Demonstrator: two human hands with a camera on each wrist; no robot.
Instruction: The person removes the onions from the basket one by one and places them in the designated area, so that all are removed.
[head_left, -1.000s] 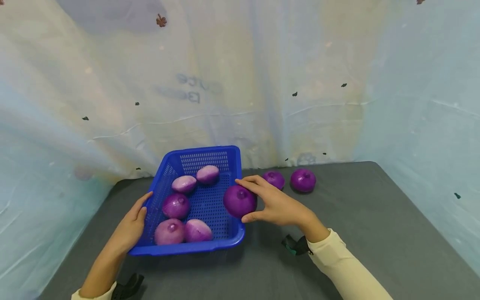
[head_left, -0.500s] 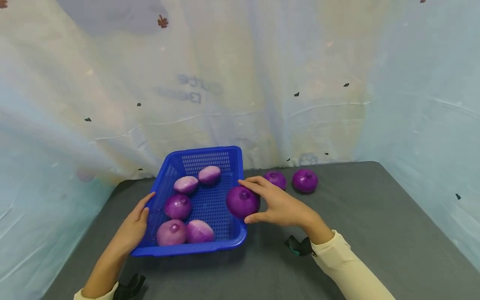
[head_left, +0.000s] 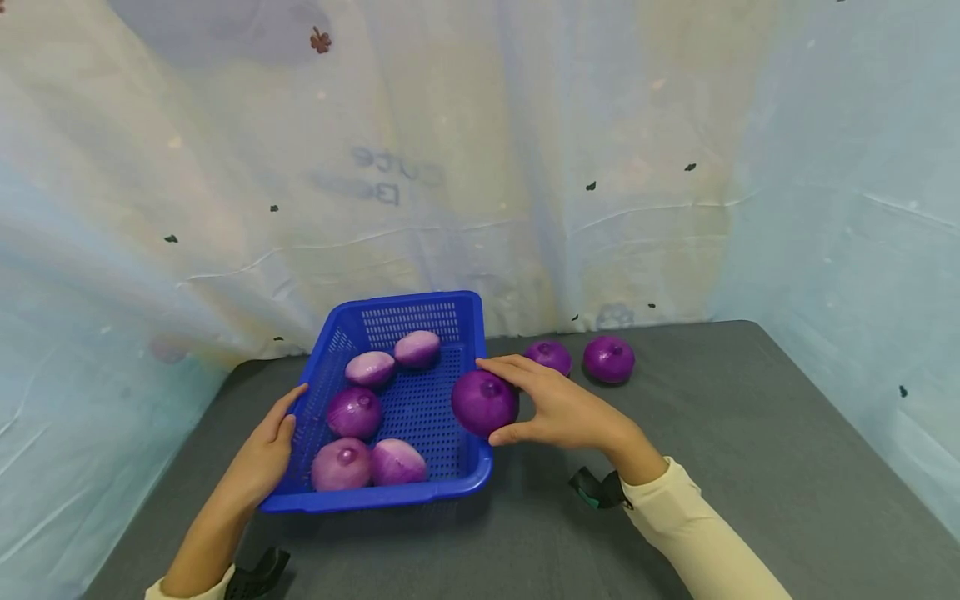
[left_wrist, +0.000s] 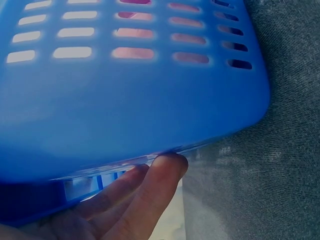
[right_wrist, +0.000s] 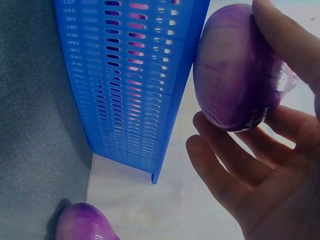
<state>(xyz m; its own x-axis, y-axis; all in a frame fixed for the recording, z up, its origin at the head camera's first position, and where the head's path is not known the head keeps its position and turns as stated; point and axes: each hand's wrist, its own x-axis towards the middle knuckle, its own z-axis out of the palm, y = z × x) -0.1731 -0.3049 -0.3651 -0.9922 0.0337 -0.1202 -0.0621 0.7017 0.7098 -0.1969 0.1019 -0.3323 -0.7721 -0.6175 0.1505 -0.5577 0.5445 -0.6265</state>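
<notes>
At the right-hand rim of the blue basket (head_left: 408,402), a purple onion (head_left: 484,402) is held by the right hand (head_left: 558,408), with the fingers curved over its top and the thumb tucked beneath, so the grip is a full grasp rather than a fingertip pinch. In the right wrist view the onion (right_wrist: 235,67) is seen clear of the basket wall (right_wrist: 135,80), beside it and not yet inside. The left hand (head_left: 262,458) is laid against the basket's wall at about 9 o'clock, fingers fairly straight and resting on the plastic, the tips (left_wrist: 165,172) under the rim in the left wrist view; nothing is clasped by it. Five onions already lie in the basket, two pale ones (head_left: 393,358) towards 12 o'clock and three (head_left: 367,446) nearer 6 o'clock. Two more (head_left: 581,358) sit on the grey bench (head_left: 750,467) at roughly 2 o'clock from the basket. To do this step well, the onion is best carried above the rim before being lowered, set into the bare mesh at 3 o'clock inside the basket, and let go only once it is resting, while the basket is steadied from the left so it does not slide.
</notes>
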